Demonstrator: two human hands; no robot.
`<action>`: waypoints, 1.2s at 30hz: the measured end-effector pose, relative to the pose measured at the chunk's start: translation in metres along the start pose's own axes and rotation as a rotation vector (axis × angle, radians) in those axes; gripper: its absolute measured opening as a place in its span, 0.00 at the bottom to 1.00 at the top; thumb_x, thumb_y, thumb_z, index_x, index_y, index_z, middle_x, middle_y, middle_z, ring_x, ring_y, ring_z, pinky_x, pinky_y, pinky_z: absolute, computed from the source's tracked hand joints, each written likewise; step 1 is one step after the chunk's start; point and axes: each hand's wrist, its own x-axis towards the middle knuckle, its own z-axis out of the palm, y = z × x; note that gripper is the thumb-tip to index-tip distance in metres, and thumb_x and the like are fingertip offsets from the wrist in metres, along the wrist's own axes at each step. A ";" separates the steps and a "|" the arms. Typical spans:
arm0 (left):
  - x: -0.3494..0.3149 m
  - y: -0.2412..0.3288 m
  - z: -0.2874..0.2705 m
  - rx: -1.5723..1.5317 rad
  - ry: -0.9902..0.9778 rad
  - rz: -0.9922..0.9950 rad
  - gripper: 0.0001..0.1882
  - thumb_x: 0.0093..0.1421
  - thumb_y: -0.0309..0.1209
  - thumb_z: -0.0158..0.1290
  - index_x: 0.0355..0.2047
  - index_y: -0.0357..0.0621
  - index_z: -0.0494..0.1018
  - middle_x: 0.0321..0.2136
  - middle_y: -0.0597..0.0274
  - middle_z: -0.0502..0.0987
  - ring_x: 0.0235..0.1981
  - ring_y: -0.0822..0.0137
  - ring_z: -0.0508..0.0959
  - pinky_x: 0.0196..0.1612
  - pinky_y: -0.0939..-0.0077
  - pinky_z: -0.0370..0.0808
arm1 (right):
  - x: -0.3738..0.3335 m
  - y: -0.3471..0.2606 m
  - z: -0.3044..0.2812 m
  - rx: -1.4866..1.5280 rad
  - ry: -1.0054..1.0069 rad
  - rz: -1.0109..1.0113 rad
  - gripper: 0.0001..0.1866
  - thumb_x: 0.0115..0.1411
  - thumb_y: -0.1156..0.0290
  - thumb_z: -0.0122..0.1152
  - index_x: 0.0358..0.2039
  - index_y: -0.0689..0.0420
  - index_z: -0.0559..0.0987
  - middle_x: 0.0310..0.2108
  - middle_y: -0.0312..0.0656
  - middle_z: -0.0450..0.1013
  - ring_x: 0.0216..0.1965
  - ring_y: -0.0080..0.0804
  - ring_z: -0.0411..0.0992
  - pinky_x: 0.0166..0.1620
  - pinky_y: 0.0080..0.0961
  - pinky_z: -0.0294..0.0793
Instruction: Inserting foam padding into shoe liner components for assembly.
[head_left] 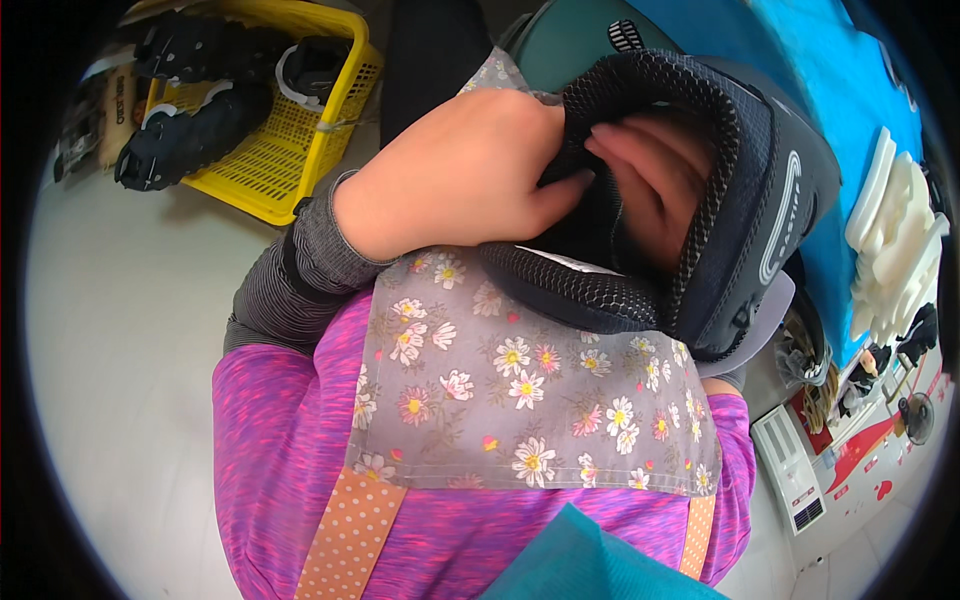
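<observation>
A black padded boot (765, 200) with a mesh-lined collar, like a skate boot, lies tilted across my lap with its opening toward me. My left hand (470, 165) reaches in from the left and closes on the boot's collar; its thumb points into the opening and its other fingertips are hidden. Inside the boot show the curled fingers of my right hand (655, 185), pressed together against the lining; the boot covers the rest of that hand. The padded tongue (575, 290) rests on my flowered apron (520, 385). Behind the boot's lower right, a pale grey piece (765, 325) sticks out.
A yellow plastic basket (335, 110) at the upper left holds several black boots (205, 130). On the right, white plastic parts (895, 235) lie on a blue sheet (790, 60). Farther right are a white heater-like unit (788, 465) and a fan (917, 418).
</observation>
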 end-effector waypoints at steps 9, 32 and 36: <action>-0.002 -0.005 0.012 0.063 0.132 0.123 0.14 0.52 0.33 0.59 0.20 0.33 0.74 0.19 0.41 0.72 0.25 0.41 0.74 0.28 0.55 0.71 | 0.017 0.019 -0.003 0.078 -0.203 0.003 0.09 0.50 0.79 0.69 0.34 0.58 0.80 0.33 0.42 0.76 0.35 0.40 0.76 0.41 0.30 0.75; 0.003 -0.003 0.011 0.110 0.066 0.066 0.11 0.49 0.32 0.58 0.23 0.34 0.75 0.21 0.42 0.74 0.26 0.43 0.76 0.29 0.56 0.72 | 0.025 0.018 -0.004 -0.001 -0.281 -0.057 0.11 0.49 0.80 0.69 0.33 0.59 0.78 0.31 0.43 0.75 0.34 0.39 0.75 0.39 0.29 0.74; 0.004 0.002 0.009 0.082 0.080 0.030 0.12 0.49 0.32 0.58 0.22 0.32 0.73 0.20 0.41 0.73 0.27 0.41 0.76 0.30 0.56 0.72 | 0.020 0.027 -0.003 0.151 -0.226 -0.028 0.12 0.47 0.80 0.70 0.32 0.58 0.77 0.29 0.42 0.74 0.31 0.39 0.74 0.37 0.29 0.73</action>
